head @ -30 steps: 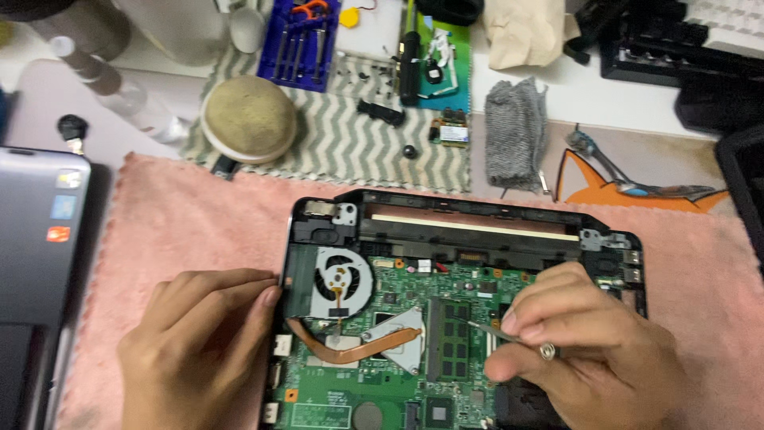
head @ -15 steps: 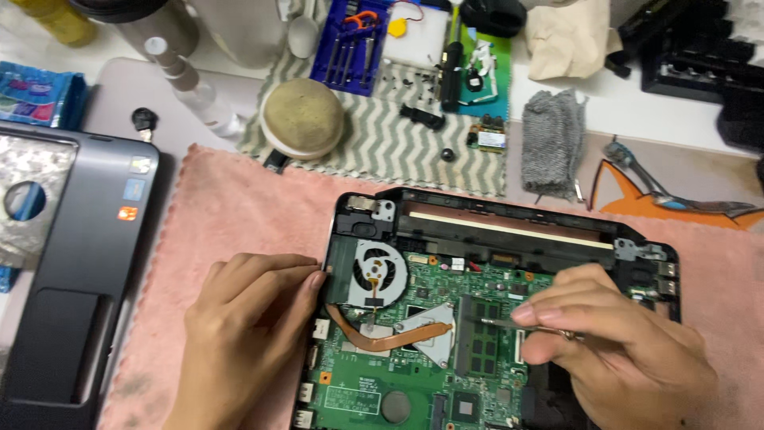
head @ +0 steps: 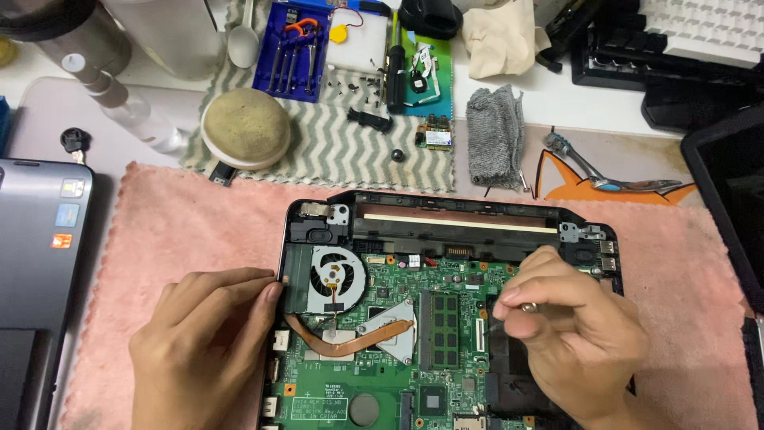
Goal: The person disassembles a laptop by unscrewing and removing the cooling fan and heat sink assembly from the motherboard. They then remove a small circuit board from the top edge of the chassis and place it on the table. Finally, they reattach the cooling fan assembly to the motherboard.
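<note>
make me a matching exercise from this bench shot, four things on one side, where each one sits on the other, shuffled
Things:
1. round black cooling fan
2. blue plastic tray of small tools
3. grey knitted cloth
4. silver laptop lid

Places:
A. at the far left edge, beside the pink towel
B. at the top, on the grey zigzag mat
C. inside the opened laptop base, by the left hand
D. on the white table behind the base, right of the zigzag mat

Pairs: 1-C, 2-B, 3-D, 4-A
</note>
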